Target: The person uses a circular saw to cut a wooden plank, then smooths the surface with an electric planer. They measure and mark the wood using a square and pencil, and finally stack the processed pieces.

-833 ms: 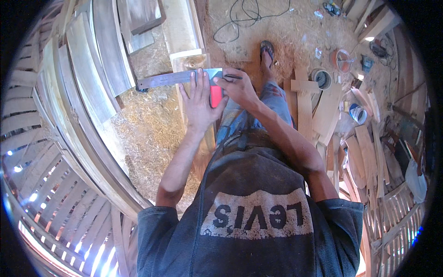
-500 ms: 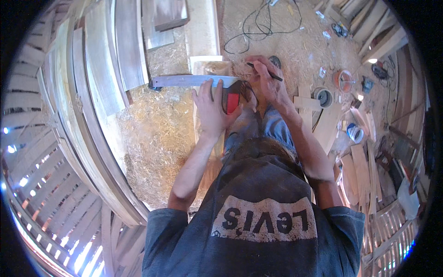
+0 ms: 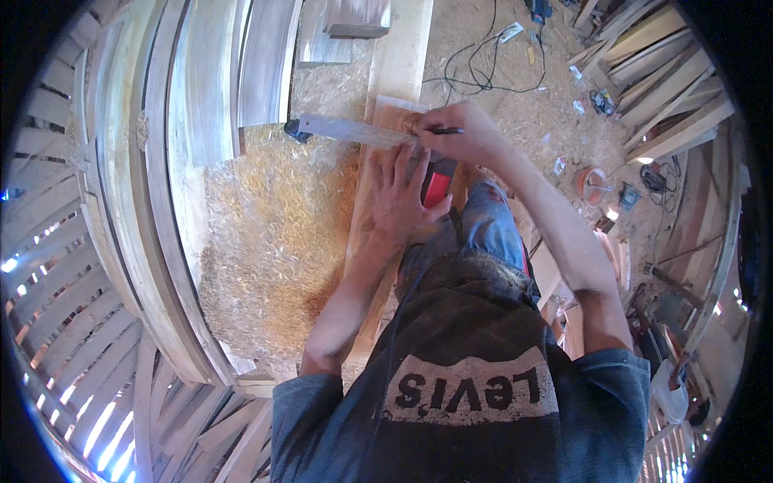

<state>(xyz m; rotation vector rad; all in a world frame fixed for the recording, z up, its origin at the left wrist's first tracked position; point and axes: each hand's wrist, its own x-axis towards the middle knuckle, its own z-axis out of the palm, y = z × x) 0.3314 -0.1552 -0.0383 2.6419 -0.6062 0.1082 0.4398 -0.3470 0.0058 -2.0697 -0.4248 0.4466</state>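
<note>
My left hand [image 3: 398, 201] presses down on a try square, its fingers spread over the blade and its thumb along the red and black handle. The try square's metal blade [image 3: 346, 131] lies across a wooden board [image 3: 394, 113] and sticks out past its left edge. My right hand [image 3: 463, 133] pinches a thin black pencil [image 3: 444, 130] close to the blade, above the board. The pencil's point is hidden by my fingers. Below my hands the board runs back toward my body, beside my leg.
Long planks [image 3: 173, 201] lie on the left, with a short wood block [image 3: 358, 18] at the far end. Sawdust and shavings [image 3: 266, 249] cover the floor. A black cable [image 3: 475, 72], a clear orange-rimmed tub [image 3: 592, 185] and stacked boards [image 3: 668, 80] are on the right.
My right hand has come down and left to the blade with the pencil. The view has shifted, and the square appears slightly tilted, further right. My left hand stays on it.
</note>
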